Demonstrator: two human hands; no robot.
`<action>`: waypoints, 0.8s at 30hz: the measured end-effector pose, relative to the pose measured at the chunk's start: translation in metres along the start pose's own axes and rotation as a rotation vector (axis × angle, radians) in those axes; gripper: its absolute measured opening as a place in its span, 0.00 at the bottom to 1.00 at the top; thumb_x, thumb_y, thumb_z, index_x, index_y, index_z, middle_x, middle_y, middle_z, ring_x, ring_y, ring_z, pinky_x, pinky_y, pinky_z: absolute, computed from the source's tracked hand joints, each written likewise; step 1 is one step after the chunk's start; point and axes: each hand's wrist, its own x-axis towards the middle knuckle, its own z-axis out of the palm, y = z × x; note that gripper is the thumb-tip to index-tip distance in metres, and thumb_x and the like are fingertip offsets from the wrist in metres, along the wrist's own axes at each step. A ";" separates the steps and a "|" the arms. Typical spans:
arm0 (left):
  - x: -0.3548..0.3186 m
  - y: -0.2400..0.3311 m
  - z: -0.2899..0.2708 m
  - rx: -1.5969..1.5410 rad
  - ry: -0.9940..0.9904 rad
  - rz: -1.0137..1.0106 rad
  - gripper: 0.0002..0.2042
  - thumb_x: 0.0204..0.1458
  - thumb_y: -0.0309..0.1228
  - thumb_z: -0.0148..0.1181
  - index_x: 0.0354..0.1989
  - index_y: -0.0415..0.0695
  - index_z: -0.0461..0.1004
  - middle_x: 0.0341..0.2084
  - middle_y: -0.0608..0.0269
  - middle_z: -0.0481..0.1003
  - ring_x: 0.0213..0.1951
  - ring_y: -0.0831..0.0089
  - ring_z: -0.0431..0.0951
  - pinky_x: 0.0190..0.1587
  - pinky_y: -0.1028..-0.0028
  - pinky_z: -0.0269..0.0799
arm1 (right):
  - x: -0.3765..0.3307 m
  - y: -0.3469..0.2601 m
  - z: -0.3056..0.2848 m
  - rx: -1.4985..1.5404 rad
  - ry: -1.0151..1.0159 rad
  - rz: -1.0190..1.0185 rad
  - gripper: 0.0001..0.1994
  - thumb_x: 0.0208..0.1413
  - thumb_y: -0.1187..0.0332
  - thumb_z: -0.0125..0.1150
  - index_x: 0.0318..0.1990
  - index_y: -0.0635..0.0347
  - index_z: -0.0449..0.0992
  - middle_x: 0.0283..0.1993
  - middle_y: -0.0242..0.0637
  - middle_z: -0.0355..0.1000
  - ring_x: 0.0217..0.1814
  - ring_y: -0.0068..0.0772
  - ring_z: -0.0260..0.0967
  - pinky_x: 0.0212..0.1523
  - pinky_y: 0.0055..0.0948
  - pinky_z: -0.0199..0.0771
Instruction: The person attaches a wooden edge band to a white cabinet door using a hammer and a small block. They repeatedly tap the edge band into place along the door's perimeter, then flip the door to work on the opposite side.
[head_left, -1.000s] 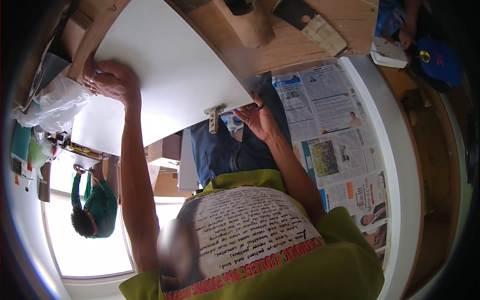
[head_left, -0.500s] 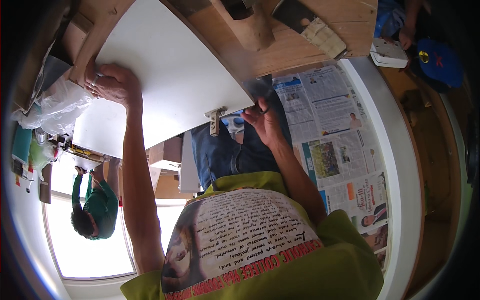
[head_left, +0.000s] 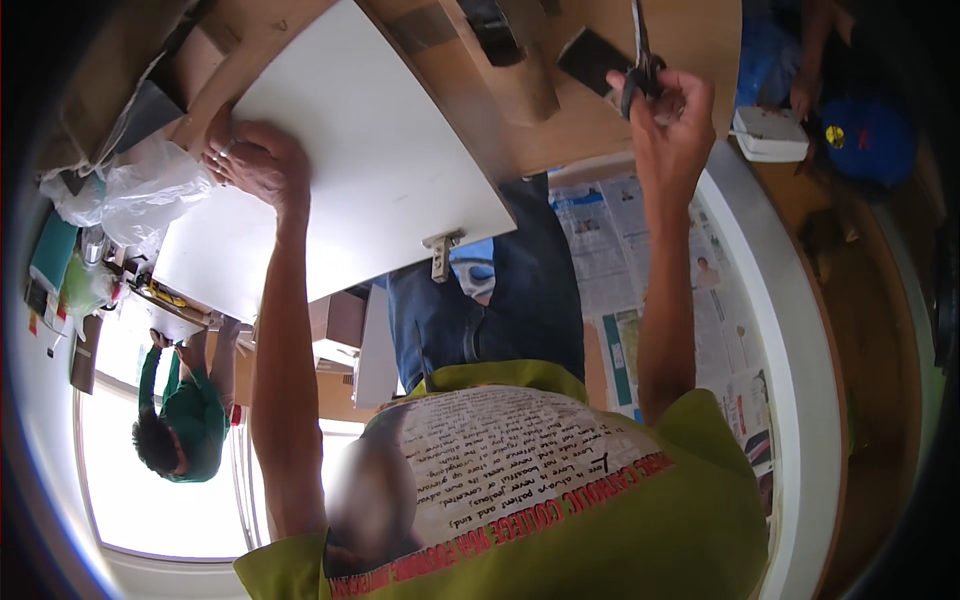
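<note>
A white panel (head_left: 370, 150), looking like a cabinet door, lies across in front of me with a metal hinge (head_left: 440, 254) at its near edge. My left hand (head_left: 258, 165), a ring on one finger, is curled at the panel's left edge; its fingertips are partly hidden. Over the wooden tabletop, my right hand (head_left: 675, 120) is closed around the dark handles of a pair of scissors (head_left: 643, 70), blades pointing away from me. Just beside them lies a scraper with a dark flat blade (head_left: 592, 60); my right hand covers much of its handle.
A clear plastic bag (head_left: 150, 200) sits left of the panel. Newspaper sheets (head_left: 610, 235) cover a surface at right, bordered by a white ledge (head_left: 760, 270). A person with a blue cap (head_left: 868, 140) is beside a white box (head_left: 770, 133); another in green (head_left: 195, 420) is at far left.
My right hand has moved from the panel's near right corner up and right over the tabletop, bringing the scissors into plain sight. My left hand stays at the panel's edge.
</note>
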 end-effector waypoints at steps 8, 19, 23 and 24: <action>0.004 0.009 -0.008 -0.027 -0.014 -0.025 0.20 0.55 0.33 0.43 0.53 0.38 0.71 0.50 0.50 0.71 0.55 0.55 0.67 0.63 0.54 0.50 | 0.071 -0.027 0.026 -0.146 0.023 -0.224 0.19 0.45 0.64 0.73 0.41 0.59 0.70 0.37 0.38 0.71 0.23 0.30 0.69 0.30 0.35 0.71; 0.004 0.005 -0.014 -0.042 0.022 -0.019 0.19 0.53 0.30 0.48 0.54 0.42 0.69 0.52 0.56 0.71 0.59 0.60 0.66 0.65 0.55 0.49 | 0.080 -0.025 0.021 -0.101 -0.167 -0.099 0.11 0.47 0.65 0.70 0.31 0.62 0.74 0.22 0.34 0.69 0.25 0.30 0.66 0.30 0.32 0.68; 0.005 0.011 -0.018 -0.062 0.027 -0.064 0.18 0.55 0.30 0.46 0.54 0.42 0.71 0.51 0.54 0.72 0.56 0.56 0.68 0.65 0.54 0.51 | 0.064 -0.035 0.010 -0.086 -0.104 -0.149 0.11 0.50 0.65 0.68 0.35 0.62 0.77 0.28 0.37 0.74 0.27 0.31 0.70 0.33 0.31 0.71; 0.004 0.011 -0.019 -0.074 0.042 -0.059 0.18 0.55 0.31 0.46 0.54 0.43 0.71 0.51 0.53 0.72 0.56 0.55 0.68 0.65 0.54 0.51 | 0.058 -0.035 0.009 -0.063 -0.071 -0.179 0.11 0.50 0.65 0.67 0.35 0.62 0.77 0.29 0.38 0.74 0.28 0.31 0.71 0.34 0.30 0.71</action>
